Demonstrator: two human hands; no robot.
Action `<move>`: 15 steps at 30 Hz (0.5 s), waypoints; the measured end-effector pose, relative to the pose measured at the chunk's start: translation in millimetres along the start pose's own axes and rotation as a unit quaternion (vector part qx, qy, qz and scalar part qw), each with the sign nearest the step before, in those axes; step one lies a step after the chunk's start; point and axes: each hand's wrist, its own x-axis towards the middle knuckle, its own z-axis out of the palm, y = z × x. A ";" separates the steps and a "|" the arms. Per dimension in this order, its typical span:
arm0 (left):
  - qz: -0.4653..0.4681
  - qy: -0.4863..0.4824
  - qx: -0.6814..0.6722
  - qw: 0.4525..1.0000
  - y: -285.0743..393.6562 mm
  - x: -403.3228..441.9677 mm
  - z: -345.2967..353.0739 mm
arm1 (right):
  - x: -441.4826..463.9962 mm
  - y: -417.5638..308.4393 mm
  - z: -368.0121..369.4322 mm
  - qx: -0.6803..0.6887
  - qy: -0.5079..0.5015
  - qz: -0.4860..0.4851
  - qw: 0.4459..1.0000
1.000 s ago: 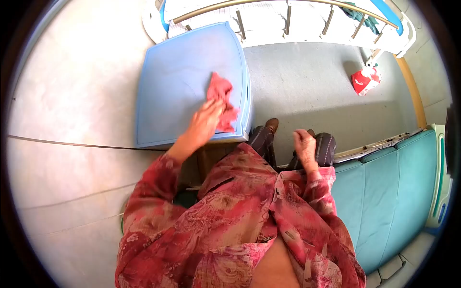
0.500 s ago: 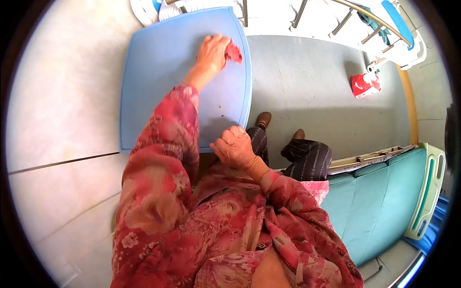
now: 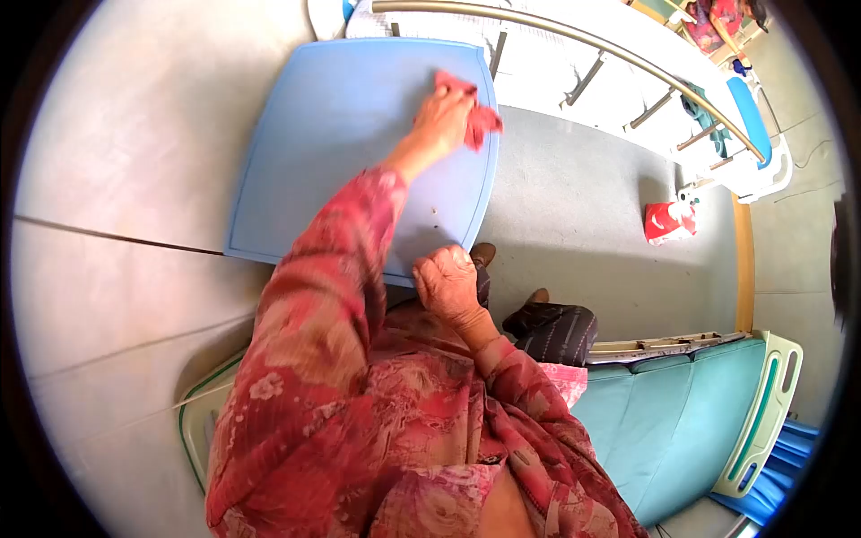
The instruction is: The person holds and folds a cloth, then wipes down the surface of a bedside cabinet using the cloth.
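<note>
Here, in the head view, the left hand (image 3: 441, 121) presses bunched fingers onto a crumpled red fabric cloth (image 3: 485, 124) at the right side of a smooth pale-blue cabinet top (image 3: 332, 152). The cloth looks light, soft and limp, probably best gripped by its bunched middle. The right hand (image 3: 447, 283), fingers curled in, is at the near edge; contact there is unclear.
</note>
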 end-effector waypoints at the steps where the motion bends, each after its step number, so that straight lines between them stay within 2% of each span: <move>1: 0.022 0.003 -0.015 1.000 7.4 -24.4 -9.9 | 3.5 1.5 0.3 0.010 0.015 -0.003 1.000; 6: 0.041 -0.003 -0.062 0.997 40.1 -141.8 -74.5 | 4.3 4.4 5.6 0.003 0.021 0.008 1.000; 9: 0.041 -0.013 -0.074 0.996 29.7 -188.1 -95.0 | 3.8 6.7 7.4 0.012 0.043 -0.009 0.999; 12: 0.034 -0.007 -0.071 0.997 16.8 -189.8 -92.6 | 1.8 8.5 10.3 0.026 0.050 -0.007 0.998; 14: 0.046 0.055 -0.048 0.996 -2.1 -156.3 -81.5 | 1.6 7.3 8.0 0.028 0.048 -0.003 0.998; 15: 0.016 0.059 -0.025 0.998 -16.7 -137.5 -70.5 | 0.8 6.9 7.6 0.030 0.039 -0.001 0.999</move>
